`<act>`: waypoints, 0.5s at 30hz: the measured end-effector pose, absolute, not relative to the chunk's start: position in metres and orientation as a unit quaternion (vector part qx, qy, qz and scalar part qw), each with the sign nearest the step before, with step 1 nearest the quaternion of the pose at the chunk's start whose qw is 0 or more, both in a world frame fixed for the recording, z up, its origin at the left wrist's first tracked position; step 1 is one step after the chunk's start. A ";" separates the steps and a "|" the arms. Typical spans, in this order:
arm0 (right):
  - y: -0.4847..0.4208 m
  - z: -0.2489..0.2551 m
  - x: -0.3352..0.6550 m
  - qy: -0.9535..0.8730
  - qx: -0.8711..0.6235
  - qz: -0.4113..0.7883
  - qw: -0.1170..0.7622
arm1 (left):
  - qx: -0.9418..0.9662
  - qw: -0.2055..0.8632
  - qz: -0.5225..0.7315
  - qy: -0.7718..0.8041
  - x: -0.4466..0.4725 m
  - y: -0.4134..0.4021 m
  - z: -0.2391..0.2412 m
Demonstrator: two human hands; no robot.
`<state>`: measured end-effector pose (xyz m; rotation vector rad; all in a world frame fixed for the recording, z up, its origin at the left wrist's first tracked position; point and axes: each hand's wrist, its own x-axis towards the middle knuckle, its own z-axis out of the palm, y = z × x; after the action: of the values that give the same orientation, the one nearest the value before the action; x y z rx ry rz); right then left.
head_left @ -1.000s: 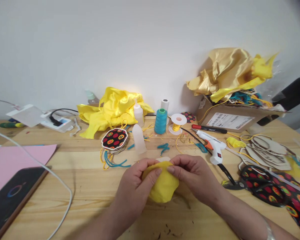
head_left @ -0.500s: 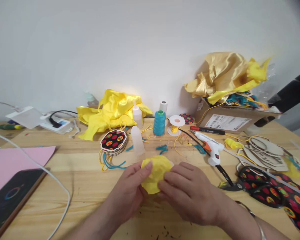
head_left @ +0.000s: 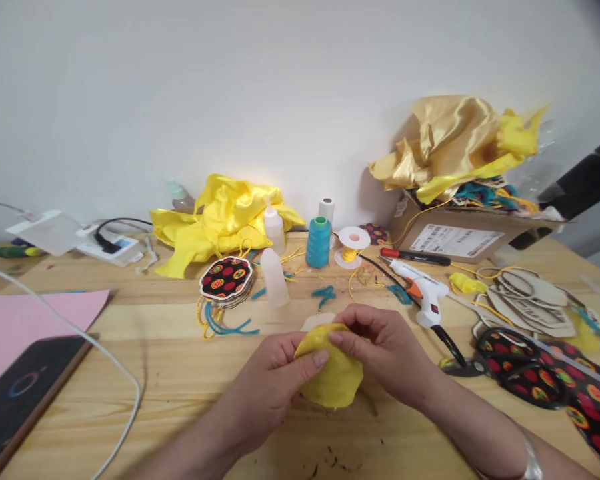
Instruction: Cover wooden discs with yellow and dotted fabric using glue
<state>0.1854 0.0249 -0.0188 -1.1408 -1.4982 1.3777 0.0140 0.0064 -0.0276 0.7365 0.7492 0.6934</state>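
Observation:
Both hands pinch one small yellow fabric piece (head_left: 334,380) just above the wooden table (head_left: 180,380), near its front edge. My left hand (head_left: 275,383) grips the piece's left side with thumb and fingers closed. My right hand (head_left: 385,350) pinches its upper edge from the right. A pale card shape (head_left: 316,321) peeks out behind the fabric's top. Beyond the hands stand a translucent glue bottle (head_left: 274,277), a stack of black patterned discs (head_left: 227,279) and a teal thread spool (head_left: 319,242).
A white glue gun (head_left: 423,293) and scissors (head_left: 500,357) on patterned black fabric lie to the right. A cardboard box (head_left: 460,237) of gold cloth stands at the back right. Crumpled yellow fabric (head_left: 220,220) sits at the back. A phone (head_left: 20,393), pink paper (head_left: 25,320) and white cable (head_left: 115,373) lie left.
The yellow piece has been turned over in my hands. My right hand lifted off its lower side and now pinches its top edge; the left hand shifted its grip.

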 end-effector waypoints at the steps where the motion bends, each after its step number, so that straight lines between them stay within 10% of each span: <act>1: 0.025 -0.019 0.185 -0.573 -0.458 0.555 0.392 | 0.347 0.806 0.325 0.353 0.013 0.007 -0.028; 15: 0.034 -0.011 0.189 -0.498 -0.533 0.561 0.392 | 0.350 0.736 0.373 0.443 0.009 0.015 -0.022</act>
<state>0.1886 0.0343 -0.0113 -1.3534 -1.2636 1.4238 0.0094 0.0151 -0.0219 0.7679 0.9726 0.8203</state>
